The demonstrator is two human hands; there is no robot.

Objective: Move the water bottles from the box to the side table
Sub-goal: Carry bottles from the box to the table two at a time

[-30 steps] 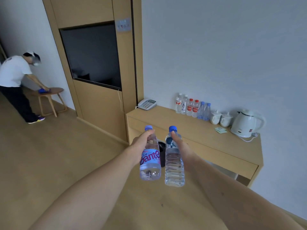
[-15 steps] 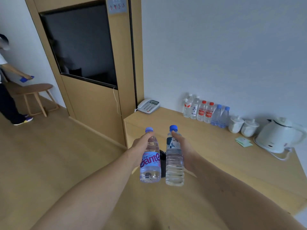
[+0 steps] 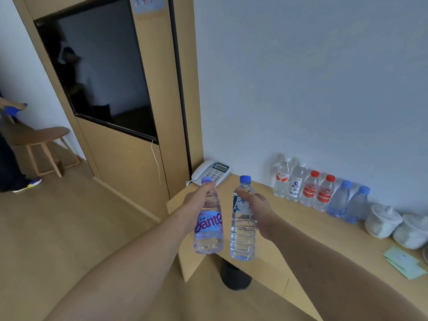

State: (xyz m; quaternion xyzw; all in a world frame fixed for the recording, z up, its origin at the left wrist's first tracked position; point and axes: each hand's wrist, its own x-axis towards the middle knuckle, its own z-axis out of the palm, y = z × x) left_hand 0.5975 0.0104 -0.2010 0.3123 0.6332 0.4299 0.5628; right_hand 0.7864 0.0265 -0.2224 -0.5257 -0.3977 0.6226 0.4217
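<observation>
The left hand is gripping a clear plastic bottle with a lilac cap and a blue-and-pink label near its shoulder, and the right hand is clasping a clear blue-capped water bottle the same way. Both bottles are hanging upright, just beside each other, over the near end of the long pale wooden table, probably so they can be stood down without turning. Six bottles in a row are lining the wall already, with a grey telephone, white lidded cups and pale green paper slips also sharing the top. No box is showing.
</observation>
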